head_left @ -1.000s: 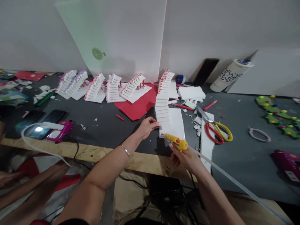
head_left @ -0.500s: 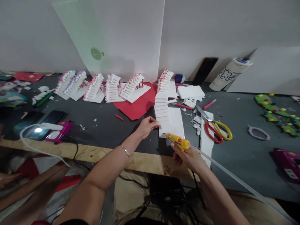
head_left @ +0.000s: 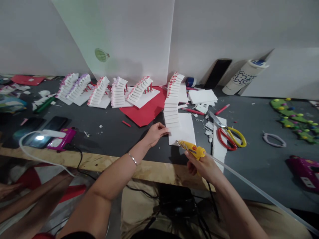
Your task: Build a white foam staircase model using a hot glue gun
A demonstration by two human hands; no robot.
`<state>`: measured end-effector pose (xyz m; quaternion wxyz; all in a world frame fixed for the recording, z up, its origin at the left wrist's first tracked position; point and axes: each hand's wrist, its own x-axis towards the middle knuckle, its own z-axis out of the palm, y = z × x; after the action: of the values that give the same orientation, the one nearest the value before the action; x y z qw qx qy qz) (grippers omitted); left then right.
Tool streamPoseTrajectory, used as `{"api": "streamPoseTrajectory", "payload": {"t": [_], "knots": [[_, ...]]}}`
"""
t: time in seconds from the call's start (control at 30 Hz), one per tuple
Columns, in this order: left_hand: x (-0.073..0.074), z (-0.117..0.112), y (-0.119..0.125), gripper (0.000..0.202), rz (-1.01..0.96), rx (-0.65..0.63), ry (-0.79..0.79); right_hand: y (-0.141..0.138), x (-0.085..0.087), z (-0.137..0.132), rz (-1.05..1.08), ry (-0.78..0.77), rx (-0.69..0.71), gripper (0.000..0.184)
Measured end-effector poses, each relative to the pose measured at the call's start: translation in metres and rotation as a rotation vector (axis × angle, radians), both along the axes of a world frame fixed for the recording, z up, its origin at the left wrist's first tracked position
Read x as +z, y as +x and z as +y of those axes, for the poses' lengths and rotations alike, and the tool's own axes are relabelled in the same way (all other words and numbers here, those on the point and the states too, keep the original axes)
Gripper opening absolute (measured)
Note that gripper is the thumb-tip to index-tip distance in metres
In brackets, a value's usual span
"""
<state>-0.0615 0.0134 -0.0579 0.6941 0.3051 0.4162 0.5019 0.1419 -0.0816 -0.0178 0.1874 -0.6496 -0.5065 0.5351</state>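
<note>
My left hand pinches the near left edge of a white foam staircase model that stands on a white base sheet on the dark table. My right hand grips a yellow hot glue gun. Its nozzle points left at the base sheet's near edge, and a long clear glue stick trails off to the right.
Several finished foam staircases line the back by a red sheet. Red-and-yellow scissors, red pens, foam scraps and a white cup lie to the right. A purple glue gun and phones sit at left. Another person's arms show lower left.
My right hand and the glue gun have drifted slightly right, away from the base sheet's corner. My left hand keeps its hold on the staircase model.
</note>
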Motion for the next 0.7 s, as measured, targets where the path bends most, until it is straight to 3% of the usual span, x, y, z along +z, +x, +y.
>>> {"api": "streamPoseTrajectory", "payload": {"t": [0.27,0.7], "knots": [[0.001,0.001,0.0,0.034,-0.002,-0.009,-0.003,0.009,0.001,-0.001,-0.027,-0.013,0.027,0.071],[0.001,0.0,0.001,0.031,0.004,-0.014,0.003,0.013,-0.003,-0.003,-0.024,-0.035,0.011,0.068]]}}
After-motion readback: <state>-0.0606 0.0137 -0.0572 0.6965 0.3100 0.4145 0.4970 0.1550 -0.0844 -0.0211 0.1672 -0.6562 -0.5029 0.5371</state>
